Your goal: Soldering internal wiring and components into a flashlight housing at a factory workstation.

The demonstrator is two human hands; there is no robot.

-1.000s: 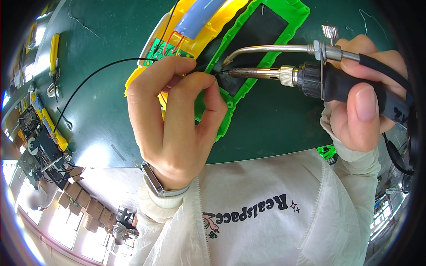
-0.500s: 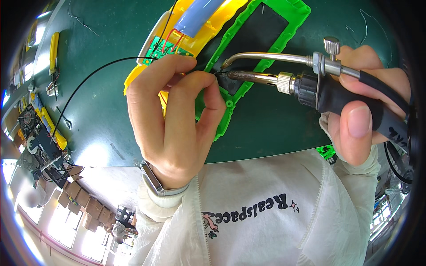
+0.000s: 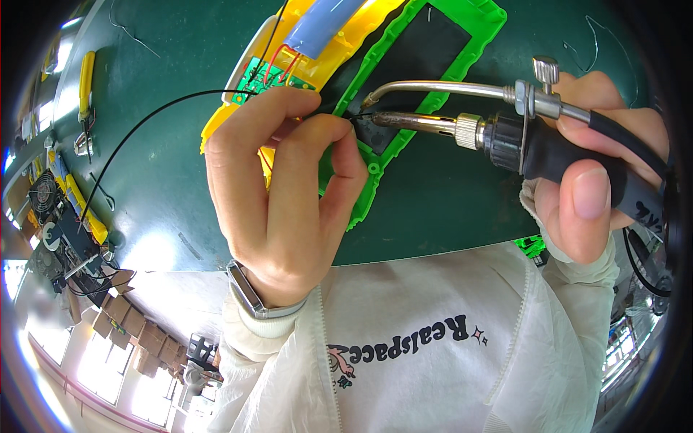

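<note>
A yellow tool (image 3: pixel 86 72) was seen at the far left of the green tabletop (image 3: pixel 166 173). A black wire (image 3: pixel 137 130) was pinched between the closed fingers of the left hand (image 3: pixel 281 195), above the yellow case (image 3: pixel 245 108) (blue cell inside). The wire's end was met by the soldering iron (image 3: pixel 505 133) at the green frame (image 3: pixel 375 155). The iron's handle was gripped by the right hand (image 3: pixel 599 187), fingers wrapped tight.
</note>
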